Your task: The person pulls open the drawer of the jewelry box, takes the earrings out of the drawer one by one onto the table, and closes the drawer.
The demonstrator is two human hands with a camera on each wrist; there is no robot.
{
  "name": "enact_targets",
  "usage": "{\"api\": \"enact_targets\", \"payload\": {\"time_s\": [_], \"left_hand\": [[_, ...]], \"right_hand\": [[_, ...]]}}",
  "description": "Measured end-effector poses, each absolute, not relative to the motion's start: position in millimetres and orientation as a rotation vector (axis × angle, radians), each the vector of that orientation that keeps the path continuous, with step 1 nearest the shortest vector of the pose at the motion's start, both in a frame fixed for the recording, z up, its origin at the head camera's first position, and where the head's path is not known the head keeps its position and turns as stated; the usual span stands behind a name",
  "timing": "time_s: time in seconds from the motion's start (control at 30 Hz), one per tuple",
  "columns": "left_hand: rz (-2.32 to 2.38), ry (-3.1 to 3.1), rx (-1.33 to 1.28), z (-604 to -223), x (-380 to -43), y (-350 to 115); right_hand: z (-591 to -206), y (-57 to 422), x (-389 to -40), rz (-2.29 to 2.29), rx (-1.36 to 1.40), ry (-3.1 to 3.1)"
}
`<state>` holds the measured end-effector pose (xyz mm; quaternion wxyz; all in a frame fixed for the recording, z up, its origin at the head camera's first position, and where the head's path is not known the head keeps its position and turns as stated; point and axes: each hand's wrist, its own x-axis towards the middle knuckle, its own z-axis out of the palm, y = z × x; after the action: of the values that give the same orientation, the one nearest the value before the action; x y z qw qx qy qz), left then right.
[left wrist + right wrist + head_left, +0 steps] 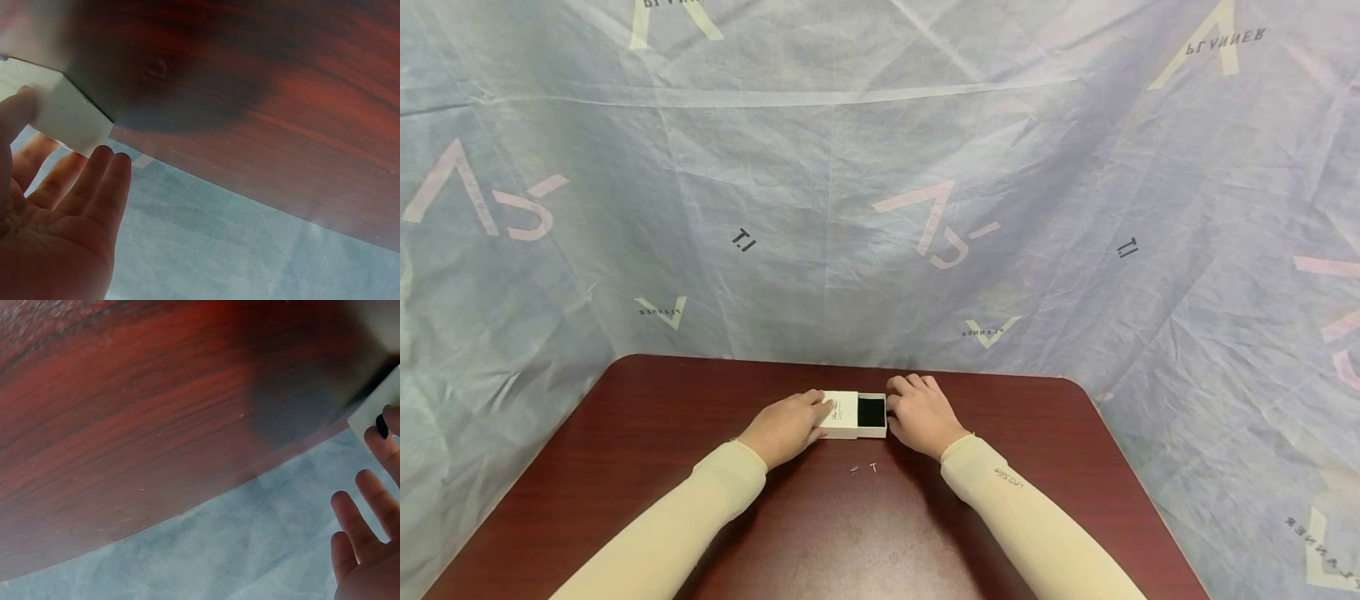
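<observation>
A small white slide-out box (842,415) with fine dark print on its sleeve lies toward the back of the table. Its inner drawer (872,432) is partly out to the right and shows a black lining (872,412). My left hand (784,427) grips the sleeve's left end, thumb (20,112) on one side and fingers on the other. At the drawer's right end, my right hand (921,415) pinches a small black tab (382,426) between thumb and forefinger. The other fingers (353,519) of that hand are spread apart from the box.
Two tiny silvery pieces (873,467) lie on the dark red wooden table (820,533) in front of the box. Grey printed cloth (827,208) hangs behind the table and along both sides.
</observation>
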<state>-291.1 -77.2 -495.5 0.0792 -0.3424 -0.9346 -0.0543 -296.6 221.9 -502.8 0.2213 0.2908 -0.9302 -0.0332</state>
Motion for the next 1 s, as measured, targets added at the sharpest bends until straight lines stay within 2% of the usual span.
{"api": "enact_targets", "payload": {"time_s": [1.0], "left_hand": [[-0.153,-2.838,-1.019,-494.6,-292.0,-77.2]], "right_hand": [[-499.4,214.3,-297.3,-0.095,0.827,-2.568]]}}
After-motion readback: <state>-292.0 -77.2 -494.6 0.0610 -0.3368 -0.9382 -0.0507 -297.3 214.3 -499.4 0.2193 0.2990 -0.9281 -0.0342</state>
